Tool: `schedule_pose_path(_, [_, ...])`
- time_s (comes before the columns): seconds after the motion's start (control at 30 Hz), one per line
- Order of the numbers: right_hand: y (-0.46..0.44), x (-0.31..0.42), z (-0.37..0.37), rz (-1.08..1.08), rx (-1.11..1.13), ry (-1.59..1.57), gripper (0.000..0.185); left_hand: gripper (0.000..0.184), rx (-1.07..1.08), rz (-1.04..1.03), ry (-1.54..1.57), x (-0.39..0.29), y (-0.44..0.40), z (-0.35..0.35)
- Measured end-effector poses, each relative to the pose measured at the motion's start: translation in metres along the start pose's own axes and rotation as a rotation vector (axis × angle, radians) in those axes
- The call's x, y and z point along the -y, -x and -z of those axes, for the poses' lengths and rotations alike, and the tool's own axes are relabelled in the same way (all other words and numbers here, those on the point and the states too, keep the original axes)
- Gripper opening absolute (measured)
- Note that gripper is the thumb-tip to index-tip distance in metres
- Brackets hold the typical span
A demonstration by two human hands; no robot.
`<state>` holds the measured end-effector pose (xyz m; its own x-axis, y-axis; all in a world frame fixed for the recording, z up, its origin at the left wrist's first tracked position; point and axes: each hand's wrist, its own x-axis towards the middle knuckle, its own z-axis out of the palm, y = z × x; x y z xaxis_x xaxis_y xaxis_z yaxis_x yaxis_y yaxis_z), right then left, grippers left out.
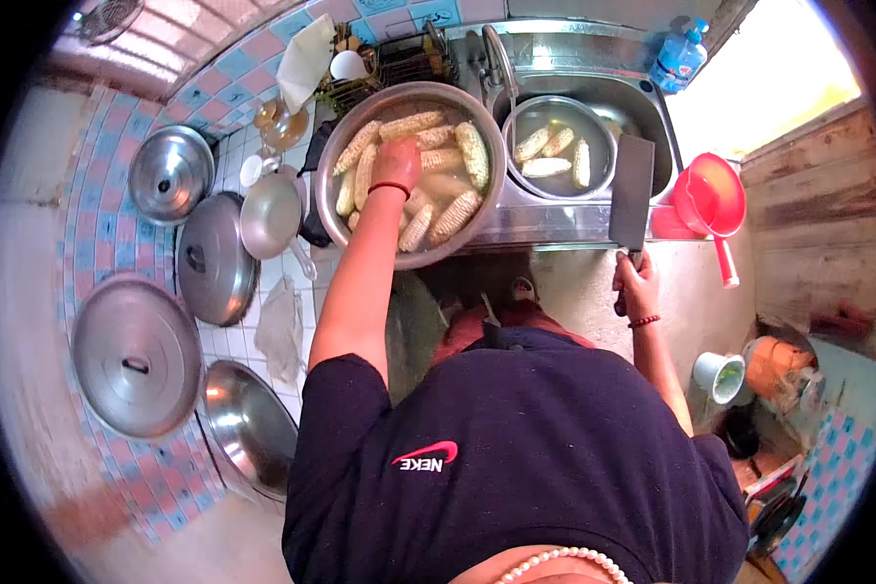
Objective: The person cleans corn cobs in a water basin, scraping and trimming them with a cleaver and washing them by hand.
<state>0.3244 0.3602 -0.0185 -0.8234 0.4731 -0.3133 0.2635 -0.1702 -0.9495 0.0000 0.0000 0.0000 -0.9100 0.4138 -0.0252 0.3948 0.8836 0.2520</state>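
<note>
My left hand reaches into a large metal basin of cloudy water and touches the corn cobs. Its fingers are hidden or blurred among them, so I cannot tell whether it grips one. Several pale corn cobs lie around it in the water. My right hand is closed around the dark handle of a cleaver. The broad blade points away from me, over the sink's front edge. Beside the blade, a smaller metal bowl in the sink holds several corn cobs in water.
The faucet arches over the sink. A red dipper sits at the sink's right edge, with a blue bottle behind. Left are a pan, several metal lids and another metal basin. A white container stands lower right.
</note>
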Motion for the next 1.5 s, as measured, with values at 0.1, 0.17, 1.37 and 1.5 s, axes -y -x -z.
schedule_pose_path(0.1, [-0.038, 0.014, -0.036, 0.098, -0.089, 0.01, 0.022, 0.032, 0.061, 0.061, -0.175, 0.022, -0.079, 0.016])
schedule_pose_path(0.17, [-0.014, 0.01, -0.046, 0.087, -0.126, 0.042, 0.024, 0.031, 0.205, 0.074, -0.231, 0.031, -0.089, 0.006])
schedule_pose_path(1.37, [-0.012, 0.107, -0.342, 0.801, 0.146, 0.927, 0.036, 0.029, 0.1, -0.428, 0.796, 0.068, 0.04, 0.031])
schedule_pose_path(1.5, [-0.01, 0.105, -0.351, 0.813, 0.189, 0.938, 0.034, 0.028, -0.021, -0.494, 0.302, 0.08, 0.046, 0.028])
